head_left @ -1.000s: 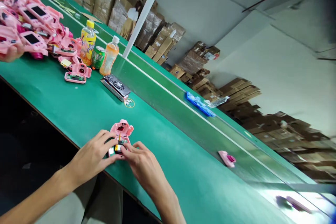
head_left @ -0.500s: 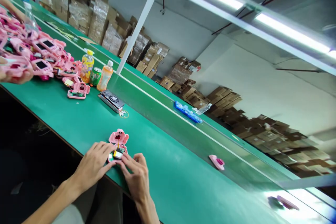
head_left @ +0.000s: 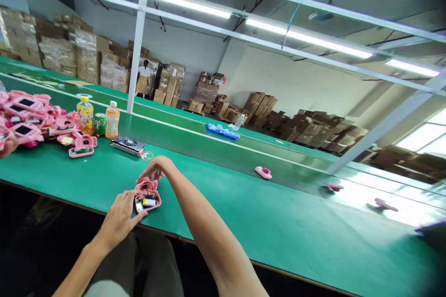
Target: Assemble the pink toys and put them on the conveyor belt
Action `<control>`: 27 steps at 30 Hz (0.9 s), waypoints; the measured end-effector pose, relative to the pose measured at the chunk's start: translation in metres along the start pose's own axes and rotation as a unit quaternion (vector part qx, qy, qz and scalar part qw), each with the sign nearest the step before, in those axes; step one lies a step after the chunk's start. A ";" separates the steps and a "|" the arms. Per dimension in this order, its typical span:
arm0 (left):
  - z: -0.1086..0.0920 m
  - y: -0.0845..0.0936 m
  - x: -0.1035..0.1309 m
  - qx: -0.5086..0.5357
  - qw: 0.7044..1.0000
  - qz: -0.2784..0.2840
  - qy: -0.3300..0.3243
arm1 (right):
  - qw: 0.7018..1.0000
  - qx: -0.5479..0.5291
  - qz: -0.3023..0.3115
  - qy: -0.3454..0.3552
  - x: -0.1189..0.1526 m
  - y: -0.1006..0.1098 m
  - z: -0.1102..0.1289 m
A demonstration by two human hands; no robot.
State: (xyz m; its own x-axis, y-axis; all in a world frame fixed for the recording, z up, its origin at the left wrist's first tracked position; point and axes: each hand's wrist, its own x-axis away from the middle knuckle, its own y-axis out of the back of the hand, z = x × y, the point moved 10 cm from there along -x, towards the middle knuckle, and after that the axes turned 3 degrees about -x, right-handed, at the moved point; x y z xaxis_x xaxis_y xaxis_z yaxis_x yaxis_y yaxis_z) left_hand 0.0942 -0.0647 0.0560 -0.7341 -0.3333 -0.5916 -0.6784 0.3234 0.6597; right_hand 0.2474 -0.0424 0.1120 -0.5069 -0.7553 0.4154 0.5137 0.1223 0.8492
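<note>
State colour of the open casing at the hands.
Pink. The open casing shows in the head view, the only one.

green tabletop (head_left: 278, 222) lies open beyond the right forearm (head_left: 204, 222); bottles (head_left: 112, 123), can (head_left: 100, 125) and pink heap (head_left: 26, 106) bar the left.

The open shell (head_left: 151, 187) is pink, the battery (head_left: 149, 203) inside whitish (yellow at one end), the tabletop (head_left: 216, 222) plain green, the drinks can (head_left: 100, 125) green.
</note>
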 end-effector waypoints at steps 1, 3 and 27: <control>0.003 0.000 0.002 0.021 1.000 -0.005 0.011 | 0.999 0.006 0.034 -0.010 0.002 -0.009 -0.003; 0.009 -0.002 0.005 0.082 0.995 -0.010 0.047 | 0.997 0.011 0.078 -0.017 0.010 -0.021 -0.012; -0.042 0.017 -0.027 0.689 0.662 -0.079 0.284 | 0.910 -0.171 -0.035 0.377 0.176 0.040 0.045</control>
State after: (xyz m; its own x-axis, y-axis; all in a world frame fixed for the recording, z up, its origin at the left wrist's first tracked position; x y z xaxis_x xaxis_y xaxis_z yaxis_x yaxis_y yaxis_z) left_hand 0.1037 -0.0878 0.1025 -0.7868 -0.6125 -0.0758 -0.4148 0.6158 -0.6699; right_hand 0.1475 -0.1412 0.2343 0.0059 -0.9962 -0.0867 0.7486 -0.0531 0.6609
